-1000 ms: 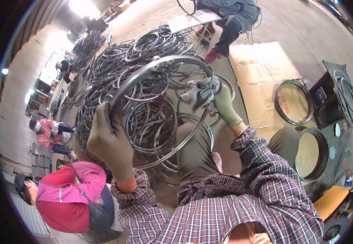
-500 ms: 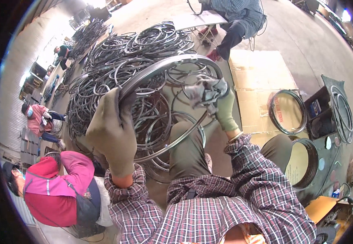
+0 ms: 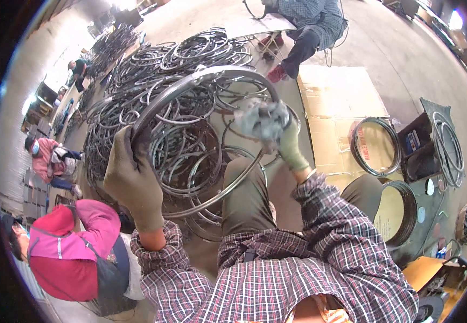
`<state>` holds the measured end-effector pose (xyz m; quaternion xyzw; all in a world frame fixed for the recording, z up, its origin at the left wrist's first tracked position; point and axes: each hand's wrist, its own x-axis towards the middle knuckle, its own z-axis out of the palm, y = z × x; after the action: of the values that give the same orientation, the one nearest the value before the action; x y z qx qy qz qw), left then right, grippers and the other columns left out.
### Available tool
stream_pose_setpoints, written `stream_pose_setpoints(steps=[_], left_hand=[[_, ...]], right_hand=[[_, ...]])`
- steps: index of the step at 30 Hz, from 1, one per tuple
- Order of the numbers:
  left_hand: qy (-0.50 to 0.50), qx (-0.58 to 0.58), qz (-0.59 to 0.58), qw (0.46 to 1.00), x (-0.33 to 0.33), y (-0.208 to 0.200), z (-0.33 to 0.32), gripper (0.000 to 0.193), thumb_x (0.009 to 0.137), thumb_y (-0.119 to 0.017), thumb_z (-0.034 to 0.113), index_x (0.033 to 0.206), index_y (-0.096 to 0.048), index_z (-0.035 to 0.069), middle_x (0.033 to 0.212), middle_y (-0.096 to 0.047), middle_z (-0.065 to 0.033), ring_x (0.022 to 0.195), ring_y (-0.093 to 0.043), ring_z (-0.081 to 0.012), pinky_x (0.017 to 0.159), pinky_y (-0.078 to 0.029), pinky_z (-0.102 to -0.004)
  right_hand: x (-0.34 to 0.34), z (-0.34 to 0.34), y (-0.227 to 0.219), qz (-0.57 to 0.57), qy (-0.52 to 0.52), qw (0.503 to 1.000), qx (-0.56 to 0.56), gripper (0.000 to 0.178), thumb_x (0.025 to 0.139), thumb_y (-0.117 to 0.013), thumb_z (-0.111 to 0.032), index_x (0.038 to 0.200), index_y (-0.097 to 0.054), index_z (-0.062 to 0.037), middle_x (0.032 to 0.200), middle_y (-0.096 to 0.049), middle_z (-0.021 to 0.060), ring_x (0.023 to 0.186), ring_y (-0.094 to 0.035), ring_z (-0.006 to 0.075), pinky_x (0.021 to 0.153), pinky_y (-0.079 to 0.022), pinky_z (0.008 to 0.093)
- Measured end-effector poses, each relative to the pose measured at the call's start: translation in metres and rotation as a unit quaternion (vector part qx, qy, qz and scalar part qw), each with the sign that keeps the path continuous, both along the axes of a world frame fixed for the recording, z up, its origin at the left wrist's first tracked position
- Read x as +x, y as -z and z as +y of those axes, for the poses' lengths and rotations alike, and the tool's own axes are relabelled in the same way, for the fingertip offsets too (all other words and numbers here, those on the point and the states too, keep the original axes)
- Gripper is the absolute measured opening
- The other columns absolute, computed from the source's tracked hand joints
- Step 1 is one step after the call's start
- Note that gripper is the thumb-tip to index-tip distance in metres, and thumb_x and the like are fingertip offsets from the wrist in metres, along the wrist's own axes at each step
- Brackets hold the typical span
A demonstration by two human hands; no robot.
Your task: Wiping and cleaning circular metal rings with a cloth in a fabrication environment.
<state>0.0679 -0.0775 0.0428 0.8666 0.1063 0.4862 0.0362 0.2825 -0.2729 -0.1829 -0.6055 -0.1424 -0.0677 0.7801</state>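
Note:
My left hand (image 3: 132, 180), in an olive-brown glove, is closed round the left side of a large dark, glossy ring (image 3: 182, 86). The ring is held up tilted in front of me, over my knee. My right hand (image 3: 293, 148) wears a paler greenish glove and grips a crumpled grey rag (image 3: 263, 121). That rag lies against the right side of the ring, and its edges are blurred. Cloth hides part of my right fingers and a stretch of the ring.
A big heap of dark rings (image 3: 131, 102) lies ahead and left. Flattened cardboard (image 3: 341, 97) is on the right, with stacked rings (image 3: 376, 172) on it near a black box (image 3: 420, 148). A co-worker in pink (image 3: 64, 264) sits close on my left; another person (image 3: 319, 21) sits ahead by a table (image 3: 257, 24).
The ring and both hands have shifted a little to the left in the picture. The rag has moved with them and looks more blurred. Both grips are kept.

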Motion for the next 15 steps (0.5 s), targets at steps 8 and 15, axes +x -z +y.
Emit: stream_pose_setpoints(steps=[8, 15], left_hand=[[-0.028, -0.036, -0.013, 0.999, -0.035, 0.005, 0.037, 0.020, 0.097, -0.058, 0.017, 0.108, -0.062, -0.001, 0.093, -0.068, -0.0152, 0.085, -0.065, -0.0260, 0.079, -0.049, -0.0361], [0.049, 0.045, -0.021, 0.998, -0.061, -0.018, 0.030, 0.047, 0.092, -0.068, 0.024, 0.130, -0.055, -0.001, 0.118, -0.060, -0.0171, 0.113, -0.058, -0.0316, 0.098, -0.043, -0.0390]], right_hand=[[-0.026, 0.013, -0.032, 0.010, 0.028, 0.999, 0.036, 0.026, 0.101, -0.051, -0.015, 0.121, -0.060, 0.0006, 0.108, -0.065, 0.0022, 0.095, -0.061, 0.0109, 0.088, -0.051, 0.0267], [-0.037, -0.011, -0.188, -0.274, 0.064, 0.957, -0.073, 0.035, 0.082, -0.069, -0.006, 0.116, -0.061, -0.0052, 0.101, -0.069, 0.0112, 0.092, -0.068, 0.0232, 0.083, -0.053, 0.0350]])
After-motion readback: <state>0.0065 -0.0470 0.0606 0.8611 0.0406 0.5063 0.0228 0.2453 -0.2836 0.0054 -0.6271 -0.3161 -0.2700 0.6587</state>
